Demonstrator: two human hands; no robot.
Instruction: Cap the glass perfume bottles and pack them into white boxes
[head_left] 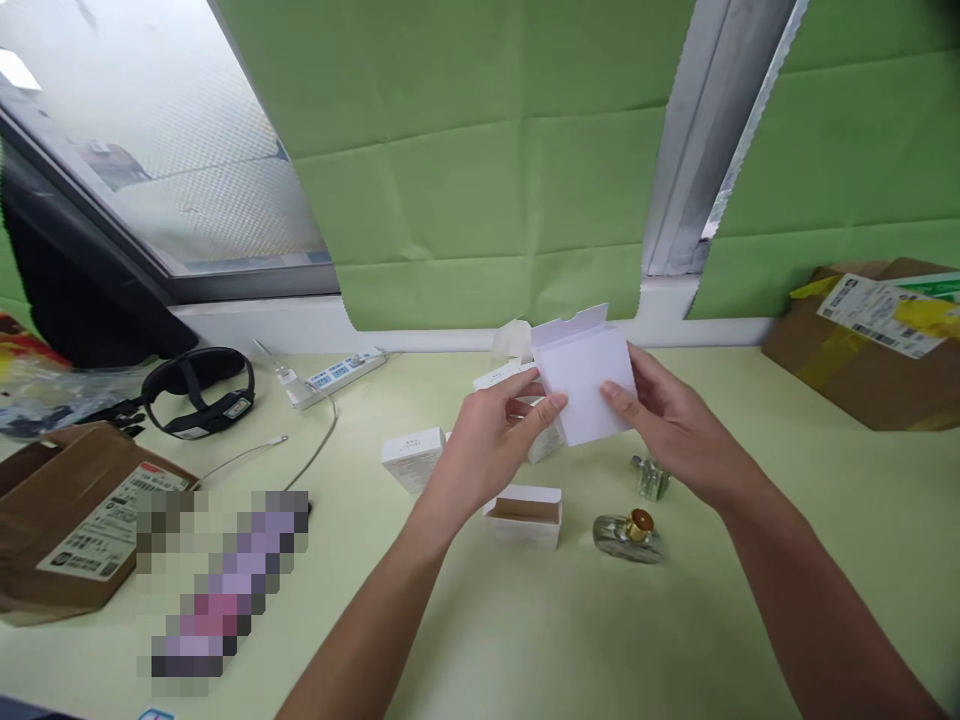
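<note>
Holding a small white carton (585, 385) (top flap up) above the worktop (825, 520), left hand (487, 440) and right hand (675, 425) pinch its sides, and a slip could drop it onto the gold-capped glass bottle (628, 533) lying beneath.

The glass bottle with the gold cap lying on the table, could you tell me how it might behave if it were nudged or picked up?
The clear glass bottle with the gold cap lies on its side on the pale green table, so a nudge may roll it. Being thick glass, it is probably heavy for its size and could crack if dropped. Its smooth surface looks slippery.
</note>
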